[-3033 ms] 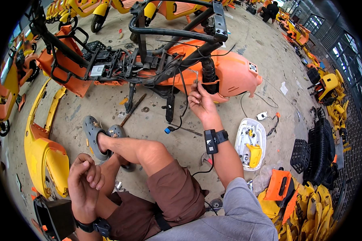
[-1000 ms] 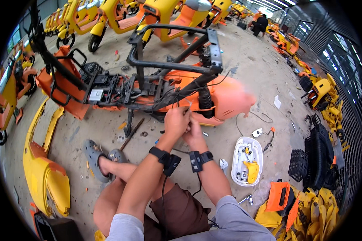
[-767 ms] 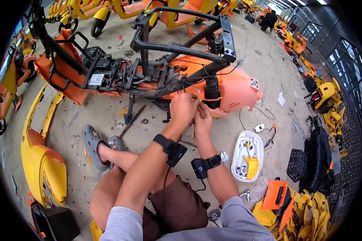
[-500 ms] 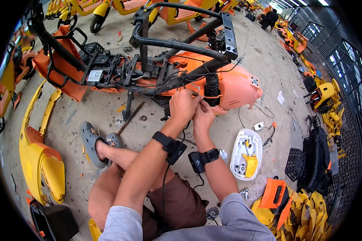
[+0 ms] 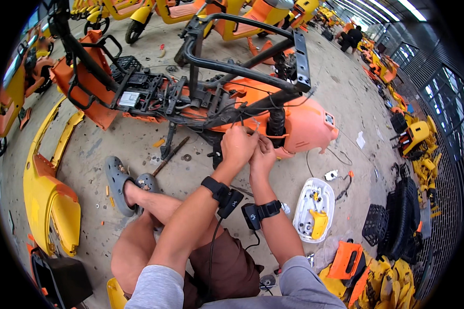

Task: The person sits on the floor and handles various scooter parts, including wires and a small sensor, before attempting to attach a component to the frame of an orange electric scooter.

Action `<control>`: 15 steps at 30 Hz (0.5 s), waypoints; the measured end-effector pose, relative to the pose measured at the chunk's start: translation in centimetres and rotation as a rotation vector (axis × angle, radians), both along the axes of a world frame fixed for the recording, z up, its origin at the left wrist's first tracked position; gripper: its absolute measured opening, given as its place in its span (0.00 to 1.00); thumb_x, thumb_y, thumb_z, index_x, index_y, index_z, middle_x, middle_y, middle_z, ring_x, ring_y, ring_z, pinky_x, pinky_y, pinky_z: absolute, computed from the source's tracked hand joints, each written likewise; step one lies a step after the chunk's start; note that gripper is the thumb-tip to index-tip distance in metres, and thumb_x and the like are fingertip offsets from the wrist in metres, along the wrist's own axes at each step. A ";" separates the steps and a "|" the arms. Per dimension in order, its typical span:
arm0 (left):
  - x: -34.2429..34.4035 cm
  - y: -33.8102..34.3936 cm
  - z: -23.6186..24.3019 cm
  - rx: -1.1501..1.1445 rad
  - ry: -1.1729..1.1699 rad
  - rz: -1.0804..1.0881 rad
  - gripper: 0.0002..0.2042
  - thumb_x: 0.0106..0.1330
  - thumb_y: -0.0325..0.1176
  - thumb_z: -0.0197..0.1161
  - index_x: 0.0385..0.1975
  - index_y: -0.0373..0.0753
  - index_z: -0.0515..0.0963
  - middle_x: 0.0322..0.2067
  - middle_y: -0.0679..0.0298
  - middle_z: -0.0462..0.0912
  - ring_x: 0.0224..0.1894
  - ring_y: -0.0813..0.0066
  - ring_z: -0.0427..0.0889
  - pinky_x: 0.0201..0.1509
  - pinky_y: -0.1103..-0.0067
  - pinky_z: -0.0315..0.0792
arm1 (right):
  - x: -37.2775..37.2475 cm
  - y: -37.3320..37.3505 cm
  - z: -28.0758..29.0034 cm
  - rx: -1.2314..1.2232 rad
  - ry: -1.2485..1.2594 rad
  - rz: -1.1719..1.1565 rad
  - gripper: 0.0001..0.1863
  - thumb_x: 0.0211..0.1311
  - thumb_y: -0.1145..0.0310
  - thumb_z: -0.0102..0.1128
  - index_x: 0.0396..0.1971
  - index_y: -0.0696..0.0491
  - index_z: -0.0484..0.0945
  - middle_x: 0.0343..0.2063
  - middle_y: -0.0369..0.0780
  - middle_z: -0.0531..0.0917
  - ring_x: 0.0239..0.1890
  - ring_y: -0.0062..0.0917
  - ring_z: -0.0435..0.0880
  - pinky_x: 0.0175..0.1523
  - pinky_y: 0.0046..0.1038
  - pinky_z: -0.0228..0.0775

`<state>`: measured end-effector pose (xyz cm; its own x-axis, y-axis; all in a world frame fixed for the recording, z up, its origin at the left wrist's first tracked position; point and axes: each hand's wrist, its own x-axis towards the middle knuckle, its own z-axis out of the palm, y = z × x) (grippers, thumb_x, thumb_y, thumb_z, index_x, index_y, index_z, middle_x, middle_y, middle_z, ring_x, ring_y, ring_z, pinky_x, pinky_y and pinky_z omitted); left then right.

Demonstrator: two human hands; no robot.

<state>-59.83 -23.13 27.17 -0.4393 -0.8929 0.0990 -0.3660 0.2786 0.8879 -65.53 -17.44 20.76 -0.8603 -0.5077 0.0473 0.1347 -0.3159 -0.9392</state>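
My left hand [image 5: 238, 147] and my right hand [image 5: 262, 154] meet below the black frame [image 5: 227, 119] of a stripped scooter, their fingers pinched around a thin cable [image 5: 242, 123] that hangs from it. The held end is small and mostly hidden by my fingers. Just beyond them are a black ribbed shock absorber [image 5: 276, 119] and pink-orange body panels [image 5: 308, 126]. Each wrist wears a black strapped device with a wire. A rusty bar [image 5: 170, 157] lies left of my hands, near my feet in grey clogs.
A white tub [image 5: 312, 206] of small parts lies right. A yellow panel [image 5: 44, 190] lies left, beside a black box [image 5: 67, 278]. Piled panels [image 5: 381, 283] and black crates [image 5: 376, 226] are at right. Parked scooters [image 5: 221, 23] line the back; a crouching person [image 5: 351, 38] is far off.
My left hand, low at the left by my knee three seconds ago, has come up beside my right at the cable. In the last second both have shifted only slightly, still pinched together.
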 end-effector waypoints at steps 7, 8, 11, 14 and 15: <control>-0.3 0.2 -0.3 -0.088 -0.019 0.036 0.15 0.55 0.42 0.65 0.31 0.35 0.84 0.21 0.48 0.81 0.25 0.55 0.83 0.32 0.70 0.77 | -0.9 -0.2 0.1 0.000 0.039 0.004 0.14 0.62 0.73 0.59 0.45 0.65 0.74 0.37 0.41 0.81 0.37 0.19 0.80 0.39 0.18 0.72; -0.4 0.2 -0.4 -0.101 -0.033 0.034 0.15 0.55 0.42 0.65 0.31 0.35 0.84 0.22 0.48 0.81 0.25 0.55 0.83 0.32 0.70 0.77 | -0.9 -0.2 0.1 -0.012 0.024 -0.002 0.14 0.63 0.73 0.58 0.45 0.65 0.74 0.37 0.41 0.82 0.37 0.19 0.80 0.39 0.18 0.72; -0.6 -0.3 -1.4 -0.059 0.072 -0.016 0.16 0.56 0.42 0.64 0.33 0.34 0.84 0.22 0.48 0.82 0.25 0.56 0.83 0.32 0.71 0.77 | -0.4 -0.1 1.0 0.028 -0.042 0.020 0.13 0.65 0.71 0.56 0.44 0.65 0.75 0.37 0.39 0.82 0.35 0.16 0.79 0.36 0.17 0.70; -0.6 -0.2 -1.4 -0.052 0.100 -0.031 0.16 0.56 0.41 0.63 0.35 0.33 0.83 0.22 0.48 0.81 0.24 0.58 0.84 0.32 0.72 0.76 | -0.5 0.0 0.6 0.062 -0.031 0.057 0.14 0.68 0.68 0.53 0.44 0.63 0.77 0.35 0.36 0.82 0.30 0.13 0.77 0.32 0.16 0.67; -0.7 -0.2 -1.5 -0.067 0.111 -0.017 0.16 0.57 0.40 0.63 0.36 0.33 0.82 0.21 0.48 0.82 0.24 0.59 0.84 0.31 0.73 0.76 | -0.1 -0.1 1.2 0.099 -0.017 0.030 0.13 0.68 0.68 0.52 0.44 0.62 0.77 0.33 0.34 0.82 0.27 0.11 0.74 0.29 0.15 0.64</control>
<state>-60.56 -23.31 25.69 -0.4371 -0.8753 0.2069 -0.2615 0.3438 0.9019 -65.60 -17.50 21.95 -0.8448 -0.5348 -0.0184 0.1586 -0.2174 -0.9631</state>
